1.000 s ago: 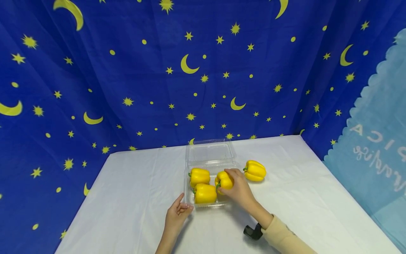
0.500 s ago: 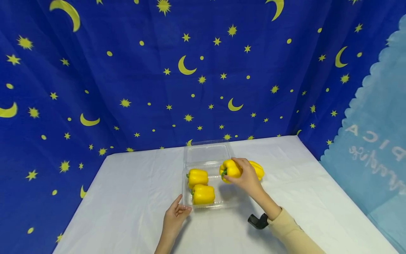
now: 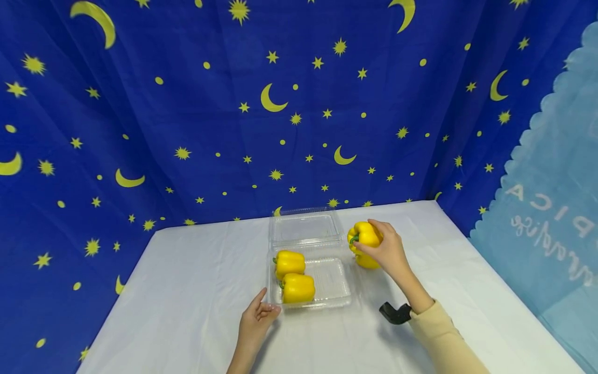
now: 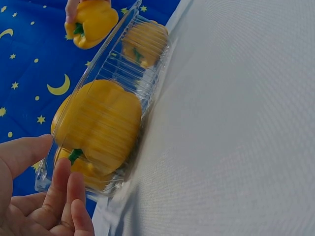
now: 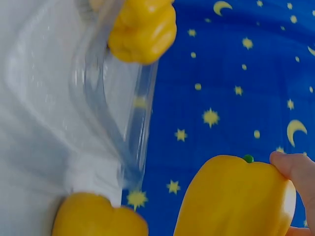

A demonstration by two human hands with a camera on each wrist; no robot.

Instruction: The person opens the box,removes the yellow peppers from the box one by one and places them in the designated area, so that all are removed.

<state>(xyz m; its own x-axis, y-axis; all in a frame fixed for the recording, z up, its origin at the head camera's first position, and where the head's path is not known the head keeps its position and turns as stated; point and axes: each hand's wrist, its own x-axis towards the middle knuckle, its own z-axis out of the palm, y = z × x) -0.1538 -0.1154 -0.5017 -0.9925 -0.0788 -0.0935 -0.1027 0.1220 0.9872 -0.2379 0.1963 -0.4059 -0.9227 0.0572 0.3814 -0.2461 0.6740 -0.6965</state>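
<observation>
My right hand (image 3: pixel 390 249) grips a yellow bell pepper (image 3: pixel 364 236) by its sides, its green stem facing left, to the right of the clear plastic clamshell box (image 3: pixel 334 304). Below and behind it, another yellow bell pepper (image 5: pixel 98 219) lies on the table, mostly hidden in the head view. Two yellow bell peppers (image 3: pixel 289 264) sit one behind the other in the left half of the box. My left hand (image 3: pixel 256 319) rests at the box's front left corner, thumb and forefinger spread around it, the fingers (image 4: pixel 61 184) touching the clear wall.
The box's lid (image 3: pixel 306 228) is folded back, away from me. A black angled piece (image 3: pixel 396 313) shows at the right wrist. White cloth covers the table (image 3: pixel 196 291); a blue star-and-moon curtain (image 3: pixel 210 119) hangs behind, with a light blue cloth (image 3: pixel 551 218) at right.
My right hand has lifted the pepper out of the box's right side and carried it rightward, over the pepper on the table. My left hand has stayed at the corner.
</observation>
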